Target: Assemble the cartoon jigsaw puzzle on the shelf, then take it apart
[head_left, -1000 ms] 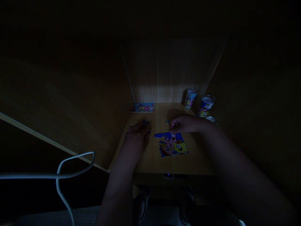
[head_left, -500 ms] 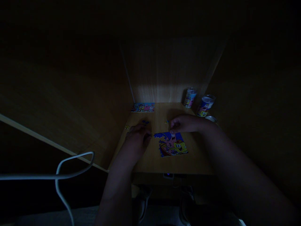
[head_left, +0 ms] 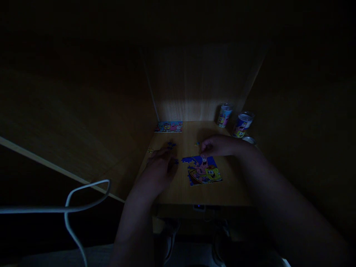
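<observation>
The scene is dim. A partly assembled jigsaw puzzle (head_left: 207,172) with yellow and pink cartoon characters on blue lies on the wooden surface, its upper left side ragged. Left of it is my left hand (head_left: 160,167), palm down, with a small blue puzzle piece (head_left: 176,161) at its thumb and fingertips. My right hand (head_left: 213,145) is closed in a pinch just above the puzzle's top edge; whatever its fingertips hold is hidden. Loose blue pieces (head_left: 171,145) lie beyond my left hand, a yellow piece (head_left: 150,151) at its left, and a small yellow-blue piece (head_left: 197,144) beside my right fingers.
A flat cartoon picture (head_left: 168,127) lies at the back left. Two clear-topped cartoon canisters (head_left: 224,115) (head_left: 243,125) stand at the back right, with a round lid (head_left: 249,140) near them. Wooden panels enclose the surface. A white cable (head_left: 86,181) loops at the left.
My left hand has shifted slightly left and down, and the blue piece at its fingertips now shows. My right hand and the puzzle have stayed nearly still.
</observation>
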`<action>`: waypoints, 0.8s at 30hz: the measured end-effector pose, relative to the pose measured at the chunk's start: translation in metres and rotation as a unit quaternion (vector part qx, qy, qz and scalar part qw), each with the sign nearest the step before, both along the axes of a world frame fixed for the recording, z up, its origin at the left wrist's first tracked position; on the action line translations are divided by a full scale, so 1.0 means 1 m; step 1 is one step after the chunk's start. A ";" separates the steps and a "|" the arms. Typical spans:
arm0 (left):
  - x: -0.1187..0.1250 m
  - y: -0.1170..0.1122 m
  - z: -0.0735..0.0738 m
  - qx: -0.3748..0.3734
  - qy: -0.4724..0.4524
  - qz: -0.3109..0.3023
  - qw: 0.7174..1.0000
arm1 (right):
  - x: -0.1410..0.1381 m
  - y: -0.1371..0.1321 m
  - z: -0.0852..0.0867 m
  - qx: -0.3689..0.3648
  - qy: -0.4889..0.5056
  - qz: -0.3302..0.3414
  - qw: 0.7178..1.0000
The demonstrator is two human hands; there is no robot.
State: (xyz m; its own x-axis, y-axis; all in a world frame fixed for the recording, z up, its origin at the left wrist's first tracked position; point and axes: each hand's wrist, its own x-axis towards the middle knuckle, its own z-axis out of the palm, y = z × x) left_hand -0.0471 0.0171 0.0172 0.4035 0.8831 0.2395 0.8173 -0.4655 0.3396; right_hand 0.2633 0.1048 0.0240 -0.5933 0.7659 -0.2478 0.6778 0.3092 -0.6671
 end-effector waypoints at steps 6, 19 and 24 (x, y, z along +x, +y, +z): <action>0.002 -0.001 0.002 -0.004 0.012 0.002 1.000 | -0.002 -0.002 0.004 -0.001 -0.011 -0.003 1.000; 0.012 0.002 0.003 -0.030 -0.030 0.019 0.999 | -0.004 -0.004 0.006 -0.004 -0.017 -0.013 1.000; 0.013 0.005 -0.004 0.002 -0.033 0.004 0.999 | -0.002 -0.002 0.004 0.005 -0.016 -0.008 1.000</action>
